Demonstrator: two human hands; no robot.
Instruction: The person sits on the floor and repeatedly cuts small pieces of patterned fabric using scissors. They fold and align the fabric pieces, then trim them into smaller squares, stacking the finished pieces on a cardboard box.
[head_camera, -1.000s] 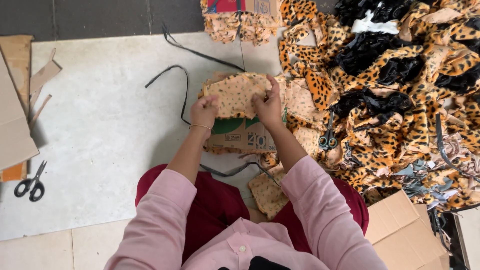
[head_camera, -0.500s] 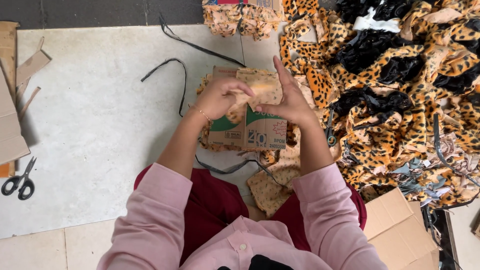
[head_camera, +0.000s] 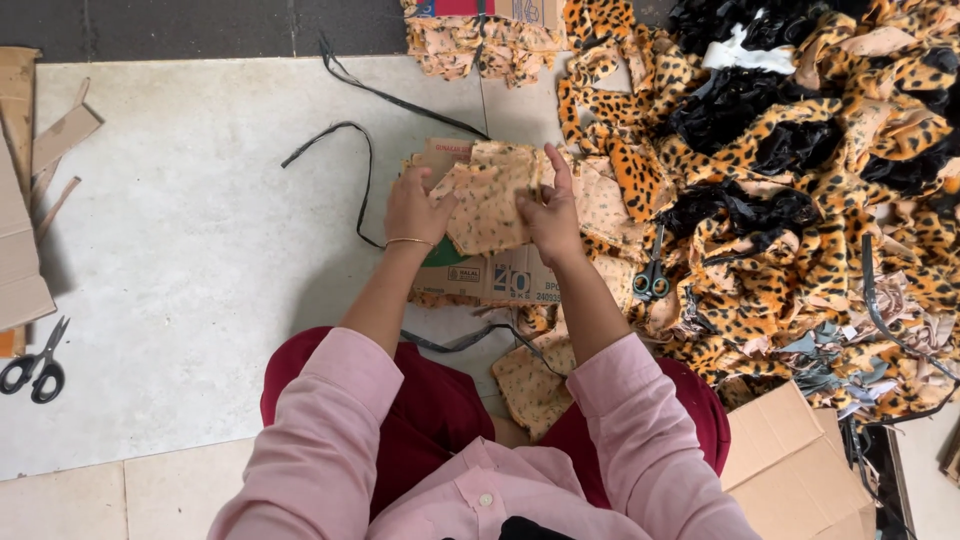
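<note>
Both hands pinch one spotted cloth piece (head_camera: 492, 200) and lift it off the cardboard (head_camera: 480, 275) on the floor: left hand (head_camera: 412, 208) closed on its left edge, right hand (head_camera: 548, 212) closed on its right, stretching it flat, likely to check its shape. Scissors (head_camera: 651, 280) lie beside the leopard-print pile (head_camera: 800, 200)

You're sitting on the tiled floor (head_camera: 180, 250) of a small home sewing or craft workshop: to the right of your hands lies a heap of leopard-print fabric scraps (head_camera: 800, 200), scissors (head_camera: 652, 280) beside it, cardboard pieces (head_camera: 25, 200) far left.
</note>
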